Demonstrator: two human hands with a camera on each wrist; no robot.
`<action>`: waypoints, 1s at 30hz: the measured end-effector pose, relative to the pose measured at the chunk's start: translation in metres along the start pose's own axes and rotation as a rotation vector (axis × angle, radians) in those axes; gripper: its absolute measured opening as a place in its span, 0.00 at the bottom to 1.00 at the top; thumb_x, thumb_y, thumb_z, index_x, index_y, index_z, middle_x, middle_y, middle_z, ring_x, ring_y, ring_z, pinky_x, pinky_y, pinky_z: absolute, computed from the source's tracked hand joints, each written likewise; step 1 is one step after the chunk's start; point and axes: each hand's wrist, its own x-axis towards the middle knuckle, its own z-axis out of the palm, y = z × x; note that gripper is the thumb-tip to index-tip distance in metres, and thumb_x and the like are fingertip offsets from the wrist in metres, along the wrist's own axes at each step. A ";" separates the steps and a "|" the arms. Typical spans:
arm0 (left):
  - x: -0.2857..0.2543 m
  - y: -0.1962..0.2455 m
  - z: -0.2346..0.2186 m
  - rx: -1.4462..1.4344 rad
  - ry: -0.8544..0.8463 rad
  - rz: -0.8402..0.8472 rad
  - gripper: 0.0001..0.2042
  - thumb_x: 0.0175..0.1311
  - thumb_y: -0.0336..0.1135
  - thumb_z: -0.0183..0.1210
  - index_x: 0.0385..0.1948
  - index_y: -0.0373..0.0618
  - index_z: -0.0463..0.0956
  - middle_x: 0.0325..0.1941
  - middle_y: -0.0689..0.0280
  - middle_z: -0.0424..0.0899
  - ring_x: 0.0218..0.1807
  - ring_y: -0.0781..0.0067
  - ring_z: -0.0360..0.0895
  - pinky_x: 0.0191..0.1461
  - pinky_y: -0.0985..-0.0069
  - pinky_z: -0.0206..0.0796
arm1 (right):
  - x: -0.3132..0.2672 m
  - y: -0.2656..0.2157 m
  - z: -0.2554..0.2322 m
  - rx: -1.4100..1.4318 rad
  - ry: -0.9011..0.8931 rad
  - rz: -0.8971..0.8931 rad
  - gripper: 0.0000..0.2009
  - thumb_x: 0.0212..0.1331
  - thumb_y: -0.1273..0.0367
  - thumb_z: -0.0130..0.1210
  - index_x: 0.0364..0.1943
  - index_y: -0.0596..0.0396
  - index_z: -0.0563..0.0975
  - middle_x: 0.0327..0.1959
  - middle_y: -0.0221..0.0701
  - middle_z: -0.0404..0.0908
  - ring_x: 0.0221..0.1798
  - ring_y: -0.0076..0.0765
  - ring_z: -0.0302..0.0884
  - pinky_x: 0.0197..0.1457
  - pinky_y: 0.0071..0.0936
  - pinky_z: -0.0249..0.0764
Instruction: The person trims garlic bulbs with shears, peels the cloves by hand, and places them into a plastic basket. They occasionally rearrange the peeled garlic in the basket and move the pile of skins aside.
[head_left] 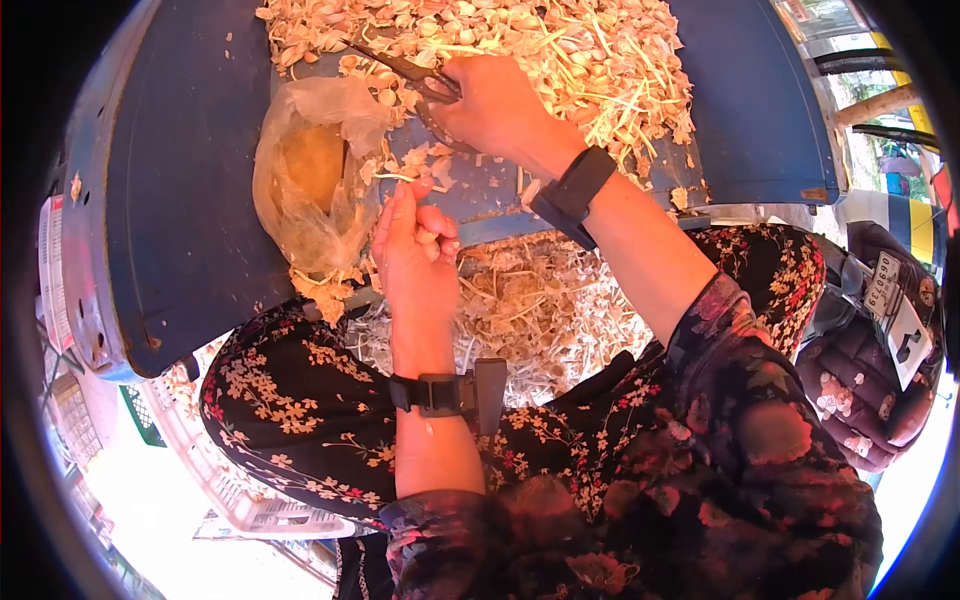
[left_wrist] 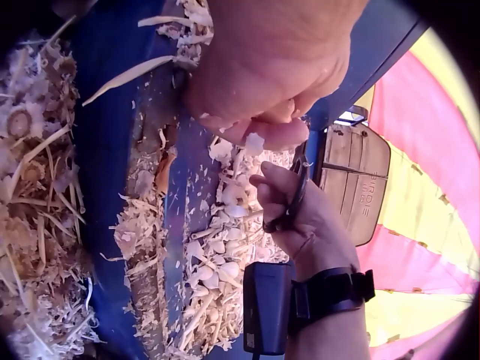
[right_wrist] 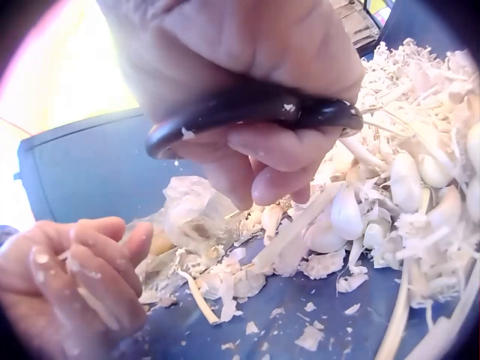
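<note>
My right hand [head_left: 470,95] grips black-handled scissors [head_left: 400,68], whose blades point left over the blue surface [head_left: 180,200]. The right wrist view shows the fingers curled through the black handle [right_wrist: 255,105]. A big pile of garlic cloves and dry stalks [head_left: 570,50] lies just beyond that hand. My left hand [head_left: 412,215] sits nearer my body with curled fingers. It pinches a small white garlic piece [left_wrist: 255,142], seen in the left wrist view. The two hands are a short gap apart.
A crumpled clear plastic bag [head_left: 310,185] with something yellowish inside lies left of the hands. Garlic skins and stalks fill the lap area [head_left: 530,300] below the blue edge. A white crate [head_left: 250,500] stands at the lower left, a dark padded jacket [head_left: 870,350] at the right.
</note>
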 end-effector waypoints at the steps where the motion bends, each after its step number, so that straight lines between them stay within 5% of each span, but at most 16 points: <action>1: -0.001 0.000 -0.001 -0.003 -0.019 -0.003 0.13 0.67 0.41 0.54 0.43 0.42 0.74 0.21 0.73 0.72 0.24 0.83 0.67 0.24 0.85 0.55 | 0.007 -0.004 0.009 0.043 0.018 0.031 0.12 0.44 0.65 0.61 0.26 0.60 0.76 0.22 0.45 0.78 0.30 0.51 0.79 0.35 0.41 0.73; 8: 0.002 0.007 0.007 0.015 0.068 0.050 0.14 0.67 0.41 0.53 0.46 0.41 0.73 0.32 0.69 0.78 0.28 0.82 0.73 0.28 0.85 0.63 | 0.034 -0.011 0.034 -0.120 -0.072 -0.033 0.12 0.44 0.64 0.59 0.29 0.58 0.77 0.24 0.44 0.80 0.30 0.53 0.78 0.37 0.41 0.74; 9: 0.003 0.006 0.007 -0.014 0.062 0.042 0.14 0.68 0.41 0.52 0.46 0.41 0.73 0.34 0.68 0.78 0.30 0.80 0.74 0.29 0.85 0.64 | 0.034 -0.011 0.030 -0.089 -0.082 -0.048 0.09 0.46 0.67 0.60 0.29 0.58 0.77 0.23 0.40 0.81 0.29 0.44 0.81 0.33 0.38 0.75; 13: 0.007 0.006 0.005 -0.089 0.064 0.007 0.17 0.70 0.46 0.46 0.48 0.42 0.72 0.40 0.64 0.79 0.36 0.75 0.77 0.30 0.85 0.68 | -0.003 -0.028 -0.014 0.842 -0.308 0.306 0.04 0.53 0.73 0.58 0.30 0.59 0.78 0.25 0.32 0.82 0.25 0.22 0.77 0.27 0.21 0.73; 16: 0.005 0.004 0.009 -0.159 0.044 -0.034 0.20 0.71 0.49 0.42 0.49 0.42 0.71 0.42 0.63 0.78 0.38 0.73 0.77 0.31 0.83 0.69 | -0.029 -0.023 -0.020 1.237 -0.376 0.182 0.06 0.54 0.75 0.58 0.35 0.61 0.77 0.28 0.31 0.83 0.27 0.20 0.78 0.27 0.18 0.72; 19: 0.001 0.004 0.005 -0.259 0.000 -0.081 0.22 0.71 0.52 0.40 0.49 0.42 0.71 0.42 0.64 0.78 0.38 0.71 0.77 0.31 0.82 0.69 | -0.050 -0.026 -0.028 1.276 -0.536 0.069 0.08 0.54 0.72 0.60 0.36 0.61 0.76 0.30 0.32 0.83 0.28 0.19 0.78 0.28 0.18 0.72; 22: -0.001 0.008 0.005 -0.297 -0.006 -0.120 0.19 0.70 0.50 0.43 0.45 0.43 0.72 0.39 0.66 0.77 0.34 0.73 0.75 0.26 0.84 0.67 | -0.051 -0.016 -0.040 0.969 -0.292 0.035 0.08 0.54 0.71 0.62 0.33 0.60 0.76 0.29 0.30 0.83 0.27 0.17 0.77 0.28 0.17 0.71; 24: -0.002 0.009 0.007 -0.270 0.054 -0.147 0.16 0.70 0.47 0.46 0.42 0.44 0.72 0.35 0.68 0.77 0.31 0.75 0.73 0.23 0.86 0.64 | -0.040 0.012 -0.048 0.652 -0.037 0.172 0.09 0.53 0.68 0.63 0.27 0.58 0.77 0.21 0.25 0.79 0.25 0.14 0.72 0.25 0.18 0.65; 30: 0.004 -0.001 -0.005 -0.300 -0.070 -0.088 0.08 0.68 0.38 0.52 0.35 0.45 0.72 0.26 0.72 0.70 0.26 0.81 0.67 0.18 0.91 0.55 | -0.016 0.044 -0.029 0.112 -0.018 0.143 0.09 0.48 0.67 0.62 0.27 0.58 0.76 0.21 0.38 0.78 0.23 0.37 0.76 0.28 0.32 0.71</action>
